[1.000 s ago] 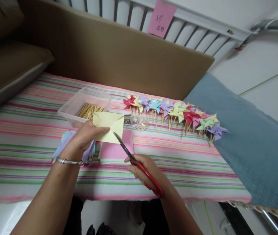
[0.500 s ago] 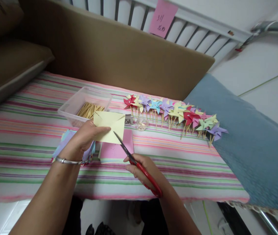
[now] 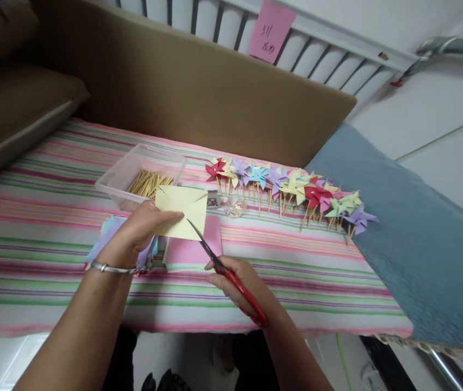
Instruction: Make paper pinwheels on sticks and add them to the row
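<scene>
Below the near edge of the table (image 3: 313, 320), dark trouser legs (image 3: 251, 355) show against a pale floor (image 3: 162, 350). Above that edge, the right hand (image 3: 250, 279) is curled around red-handled metal scissors (image 3: 233, 279), whose blades cross the near right corner of a square sheet of pale yellow paper (image 3: 193, 217). The left hand (image 3: 144, 225) pinches this sheet above the table, thumb on top. Under the left wrist lies a stack of mixed coloured paper (image 3: 109, 233); beneath the sheet, pink square paper (image 3: 186, 252).

Farther in stands a clear rectangular plastic tub (image 3: 113, 185) of thin wooden sticks (image 3: 150, 183). Right of it, a small grey box holds tiny metal pieces (image 3: 212, 202), and a clear round dish (image 3: 235, 206) has pale bits too small to identify.

Multicoloured paper pinwheels on sticks (image 3: 294, 187) line the far edge toward the right edge. Pink, green and white striped cloth (image 3: 296, 260) covers the table. Behind rise a brown board (image 3: 215, 92) and white slats (image 3: 317, 60) bearing a handwritten pink note (image 3: 271, 32).
</scene>
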Demonstrator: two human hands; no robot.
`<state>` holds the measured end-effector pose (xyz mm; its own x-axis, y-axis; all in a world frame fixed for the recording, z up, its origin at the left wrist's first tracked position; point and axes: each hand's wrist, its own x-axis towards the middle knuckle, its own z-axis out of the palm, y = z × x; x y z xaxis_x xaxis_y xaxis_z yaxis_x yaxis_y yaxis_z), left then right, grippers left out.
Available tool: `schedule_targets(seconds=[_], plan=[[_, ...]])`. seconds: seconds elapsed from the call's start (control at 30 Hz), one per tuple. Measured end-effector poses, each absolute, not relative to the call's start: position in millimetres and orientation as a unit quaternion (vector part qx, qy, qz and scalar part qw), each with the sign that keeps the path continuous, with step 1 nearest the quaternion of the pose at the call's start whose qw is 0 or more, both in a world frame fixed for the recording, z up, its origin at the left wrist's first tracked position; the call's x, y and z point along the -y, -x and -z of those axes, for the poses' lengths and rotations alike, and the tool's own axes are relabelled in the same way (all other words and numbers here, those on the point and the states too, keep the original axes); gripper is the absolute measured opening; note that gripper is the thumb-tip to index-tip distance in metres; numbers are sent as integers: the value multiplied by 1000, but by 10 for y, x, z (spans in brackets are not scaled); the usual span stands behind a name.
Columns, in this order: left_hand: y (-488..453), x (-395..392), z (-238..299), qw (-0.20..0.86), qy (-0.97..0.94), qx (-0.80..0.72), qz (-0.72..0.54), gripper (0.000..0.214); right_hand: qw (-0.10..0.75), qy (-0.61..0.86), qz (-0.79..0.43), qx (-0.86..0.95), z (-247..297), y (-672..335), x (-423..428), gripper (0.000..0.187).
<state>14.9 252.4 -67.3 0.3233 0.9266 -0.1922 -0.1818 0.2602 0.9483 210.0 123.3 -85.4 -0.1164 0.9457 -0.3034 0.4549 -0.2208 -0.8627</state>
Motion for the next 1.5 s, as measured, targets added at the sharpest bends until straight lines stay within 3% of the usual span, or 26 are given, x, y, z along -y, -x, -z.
schedule_targets(seconds=[0.57,0.8,1.0,1.1,1.17,1.3,1.4,1.5], plan=[[-147,-2545,702,670,-445,-425,-415,40,246,617,-438,606,859,-2098,-1249,30],[-144,-2542,738,676,-451,-429,-394,36,195,612,-412,646,811,-2180,-1210,29],[-83,-2456,764,640,-431,-441,-459,47,172,578,-407,686,781,-2355,-927,12],[-13,-2292,775,665,-392,-411,-485,49,168,625,-354,675,847,-2617,-722,17],[24,-2146,786,694,-367,-394,-478,45,168,709,-278,627,916,-2877,-629,33],[28,-1872,745,729,-325,-380,-468,40,125,826,-142,531,1033,-3408,-600,44],[-23,-1761,631,736,-325,-363,-470,38,127,826,-134,533,983,-3511,-691,44],[-117,-1750,487,732,-356,-350,-463,33,199,792,-140,559,760,-3209,-849,40]])
